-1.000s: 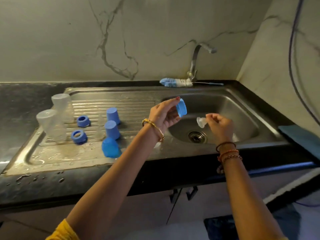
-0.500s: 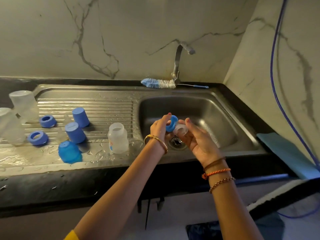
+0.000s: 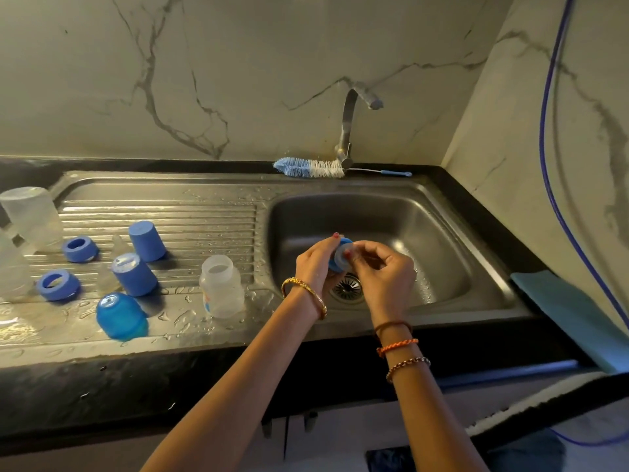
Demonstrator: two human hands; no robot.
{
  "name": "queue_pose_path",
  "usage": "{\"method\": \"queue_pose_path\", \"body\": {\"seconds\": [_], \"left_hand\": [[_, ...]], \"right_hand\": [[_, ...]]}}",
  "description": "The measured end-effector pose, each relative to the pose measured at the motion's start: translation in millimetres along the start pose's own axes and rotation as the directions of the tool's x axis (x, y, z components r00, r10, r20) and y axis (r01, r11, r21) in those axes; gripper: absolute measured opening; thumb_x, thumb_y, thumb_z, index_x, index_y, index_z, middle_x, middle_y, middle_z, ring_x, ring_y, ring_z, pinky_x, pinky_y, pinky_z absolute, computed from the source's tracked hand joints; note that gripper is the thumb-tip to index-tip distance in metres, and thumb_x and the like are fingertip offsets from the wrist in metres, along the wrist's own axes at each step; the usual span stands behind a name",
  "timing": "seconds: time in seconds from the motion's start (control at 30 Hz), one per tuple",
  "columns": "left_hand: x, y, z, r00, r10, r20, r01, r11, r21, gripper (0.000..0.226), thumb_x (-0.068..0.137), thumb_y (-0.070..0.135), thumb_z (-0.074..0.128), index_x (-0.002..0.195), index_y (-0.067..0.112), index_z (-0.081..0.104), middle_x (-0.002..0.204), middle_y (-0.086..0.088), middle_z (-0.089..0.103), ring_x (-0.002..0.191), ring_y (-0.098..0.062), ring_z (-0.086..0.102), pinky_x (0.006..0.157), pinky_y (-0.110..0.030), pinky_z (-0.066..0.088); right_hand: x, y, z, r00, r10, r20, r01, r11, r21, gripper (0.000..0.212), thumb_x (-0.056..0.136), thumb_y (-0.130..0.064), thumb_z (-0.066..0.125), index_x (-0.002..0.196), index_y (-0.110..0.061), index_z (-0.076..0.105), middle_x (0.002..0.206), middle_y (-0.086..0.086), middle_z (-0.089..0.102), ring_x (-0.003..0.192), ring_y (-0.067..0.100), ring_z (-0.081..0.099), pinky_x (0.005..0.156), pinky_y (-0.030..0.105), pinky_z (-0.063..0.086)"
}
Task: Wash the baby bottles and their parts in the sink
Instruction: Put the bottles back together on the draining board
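Over the steel sink basin [image 3: 442, 240], my left hand [image 3: 315, 264] grips a blue bottle collar ring [image 3: 340, 258]. My right hand [image 3: 383, 270] pinches a clear nipple [image 3: 344, 251] pressed into that ring. An open clear baby bottle [image 3: 221, 286] stands upright on the wet drainboard [image 3: 190, 212]. Left of it stand three blue caps [image 3: 147, 240] [image 3: 134, 274] [image 3: 121, 316], two blue collar rings [image 3: 80, 248] [image 3: 58, 284] and upturned clear bottles [image 3: 32, 218]. No water runs from the tap [image 3: 354, 120].
A blue and white bottle brush [image 3: 308, 167] lies on the back ledge by the tap. A teal cloth [image 3: 571, 321] lies on the black counter at right. A blue hose [image 3: 551, 165] hangs down the right wall. The drain strainer [image 3: 347, 288] sits below my hands.
My hands came together over the basin: the right hand brought the nipple to the blue ring in my left hand. The view shifted right and closer.
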State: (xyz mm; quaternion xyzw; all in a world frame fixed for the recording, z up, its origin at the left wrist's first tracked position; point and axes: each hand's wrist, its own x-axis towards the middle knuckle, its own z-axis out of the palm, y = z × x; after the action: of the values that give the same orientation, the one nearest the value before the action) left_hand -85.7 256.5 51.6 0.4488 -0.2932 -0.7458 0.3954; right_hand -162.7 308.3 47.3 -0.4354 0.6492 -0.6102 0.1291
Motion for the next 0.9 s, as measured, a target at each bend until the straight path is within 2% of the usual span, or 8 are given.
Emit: {"method": "queue_pose_path", "body": {"seconds": [0.1,0.17,0.3,0.43,0.57,0.7,0.77,0.9], "left_hand": [[-2,1,-1,1.0,0.017,0.025,-0.016,0.999,-0.039,0.02,0.089,0.027,0.059,0.098,0.011,0.065,0.099,-0.012,0.06,0.088,-0.02,0.059,0.074,-0.028,0.053],[-3,0,-2,0.996,0.053,0.07,-0.051,0.998,-0.031,0.023,0.09,0.025,0.058,0.106,0.01,0.065,0.096,-0.009,0.059,0.083,-0.017,0.058,0.068,-0.025,0.051],[-7,1,-1,0.985,0.058,0.165,-0.058,0.998,-0.001,0.021,0.093,0.024,0.053,0.108,0.014,0.064,0.095,-0.007,0.059,0.081,-0.015,0.059,0.061,-0.021,0.054],[-6,2,-1,0.991,0.037,0.125,-0.048,0.996,0.08,0.024,0.094,0.035,0.048,0.093,0.017,0.064,0.086,-0.007,0.062,0.071,-0.015,0.062,0.061,-0.023,0.055],[-3,0,-5,0.994,0.039,0.106,-0.052,0.99,0.129,0.028,0.094,0.039,0.044,0.096,0.017,0.061,0.088,-0.008,0.064,0.063,-0.013,0.066,0.053,-0.022,0.055],[-4,0,-6,0.985,0.038,0.168,-0.068,0.983,0.173,0.024,0.096,0.036,0.041,0.093,0.02,0.06,0.087,-0.006,0.064,0.059,-0.008,0.067,0.052,-0.018,0.054],[-4,1,-6,0.982,0.031,0.186,-0.064,0.983,0.175,0.025,0.097,0.035,0.039,0.095,0.019,0.059,0.088,-0.007,0.063,0.064,-0.01,0.067,0.052,-0.018,0.055],[-2,3,-11,0.966,0.005,0.258,-0.064,0.973,0.222,0.024,0.098,0.033,0.039,0.098,0.019,0.058,0.089,-0.006,0.065,0.072,-0.014,0.066,0.057,-0.02,0.057]], "right_hand": [[4,4,2,0.999,0.0,0.05,0.003,0.998,-0.068,0.013,0.073,-0.004,0.075,0.084,-0.01,0.074,0.074,-0.008,0.067,0.064,-0.01,0.059,0.06,0.004,0.046],[7,5,3,0.997,0.039,0.069,-0.032,0.994,-0.104,0.013,0.074,-0.003,0.074,0.085,-0.01,0.074,0.074,-0.004,0.069,0.064,-0.004,0.061,0.062,0.012,0.052],[8,6,8,0.996,0.002,-0.092,-0.016,0.988,-0.153,0.007,0.074,-0.011,0.075,0.08,-0.012,0.074,0.068,-0.007,0.066,0.059,0.002,0.059,0.057,0.017,0.049],[5,7,13,0.986,-0.059,-0.156,0.027,0.98,-0.197,0.012,0.073,-0.012,0.076,0.084,-0.01,0.072,0.08,0.003,0.071,0.069,0.013,0.066,0.06,0.017,0.046],[11,13,9,0.979,-0.135,-0.154,0.068,0.924,-0.376,0.028,0.066,-0.025,0.081,0.089,-0.015,0.069,0.095,0.002,0.064,0.086,0.018,0.057,0.066,0.026,0.044],[23,20,4,0.998,0.057,0.008,-0.054,0.976,-0.213,0.038,0.07,-0.021,0.079,0.106,-0.018,0.067,0.095,-0.007,0.06,0.08,0.011,0.06,0.059,0.007,0.04],[25,21,4,0.991,0.07,0.117,-0.041,0.972,-0.233,0.025,0.075,-0.021,0.075,0.099,-0.016,0.07,0.084,-0.008,0.064,0.076,0.007,0.062,0.06,0.009,0.045],[33,19,3,0.98,0.07,0.186,-0.028,0.975,-0.22,0.012,0.078,-0.021,0.072,0.088,-0.02,0.066,0.075,-0.011,0.06,0.067,0.0,0.055,0.059,0.012,0.044]]}}
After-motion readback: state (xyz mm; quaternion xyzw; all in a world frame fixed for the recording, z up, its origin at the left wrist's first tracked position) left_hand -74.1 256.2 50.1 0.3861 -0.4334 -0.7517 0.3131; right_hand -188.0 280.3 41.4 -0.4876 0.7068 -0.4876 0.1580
